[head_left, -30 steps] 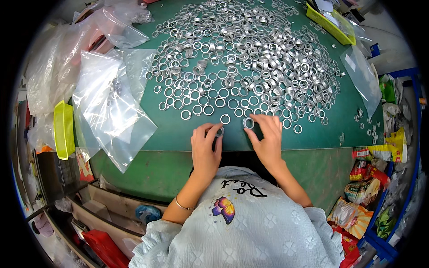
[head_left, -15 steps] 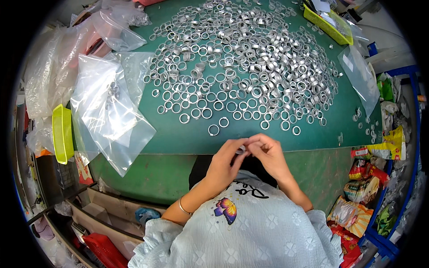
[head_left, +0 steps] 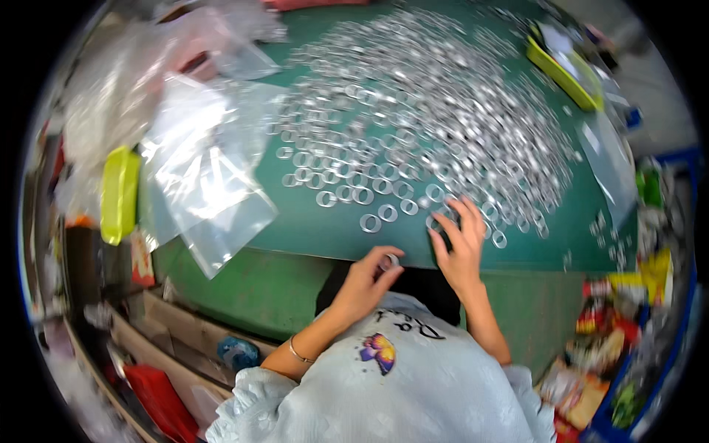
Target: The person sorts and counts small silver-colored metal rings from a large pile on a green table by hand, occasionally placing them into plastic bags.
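Just one silvery metal ring point(head_left: 392, 261) appears taken up, pinched in the left hand point(head_left: 365, 283), while the right hand point(head_left: 462, 249) is spread open at the near edge of the ring heap point(head_left: 473, 122), whose many pieces lie loose beyond both hands.

Small, round, silvery-grey metal rings point(head_left: 480, 133) show against a flat, plain deep-green tabletop point(head_left: 317, 232). The ruffle-sleeved, pale blue cloth top point(head_left: 317, 402) bears black lettering point(head_left: 405, 325) and a butterfly print point(head_left: 381, 353) in orange, yellow and purple. An oblong plastic basket point(head_left: 120, 196) is bright yellow-green; thin, flat plastic bags point(head_left: 229, 221) are transparent with white glare.
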A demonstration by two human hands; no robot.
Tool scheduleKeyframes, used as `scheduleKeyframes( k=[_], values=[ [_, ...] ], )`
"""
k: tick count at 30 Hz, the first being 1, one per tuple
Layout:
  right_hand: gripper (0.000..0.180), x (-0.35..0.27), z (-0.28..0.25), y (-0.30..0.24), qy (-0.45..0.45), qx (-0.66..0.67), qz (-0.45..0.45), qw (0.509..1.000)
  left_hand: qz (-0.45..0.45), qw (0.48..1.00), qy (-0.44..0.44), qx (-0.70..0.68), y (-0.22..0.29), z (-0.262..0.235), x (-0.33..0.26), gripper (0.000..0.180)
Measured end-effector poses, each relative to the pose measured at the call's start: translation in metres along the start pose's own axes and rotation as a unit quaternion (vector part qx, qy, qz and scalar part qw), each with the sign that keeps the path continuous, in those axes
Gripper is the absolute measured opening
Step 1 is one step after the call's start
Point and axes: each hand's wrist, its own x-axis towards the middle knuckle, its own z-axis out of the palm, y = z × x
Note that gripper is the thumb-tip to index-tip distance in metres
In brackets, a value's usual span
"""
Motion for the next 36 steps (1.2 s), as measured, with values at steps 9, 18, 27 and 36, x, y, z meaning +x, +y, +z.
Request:
scheduleKeyframes(
  k=[9, 18, 27, 36],
  values=[
    [0.015, -0.014, 0.076, -0.073, -0.102, 0.41, -0.15, 0.894, 0.097, 0.926, 0.36, 0.066, 0.004, -0.083, -0.074, 0.029],
    [0.01, -0.042, 0.079, -0.086, -0.257, 0.38, -0.125, 0.88, 0.162, 0.319, 0.848, 0.39, 0.077, -0.269, -0.361, 0.029],
    [0.023, -0.065, 0.124, -0.072, -0.376, 0.389, -0.026, 0.841, -0.03, -0.036, 0.908, 0.415, 0.14, -0.316, -0.712, 0.029],
    [0.007, -0.079, 0.125, -0.129, -0.243, 0.291, -0.151, 0.913, -0.305, -0.07, 0.66, 0.683, 0.137, -0.443, -0.999, 0.05]
  ],
)
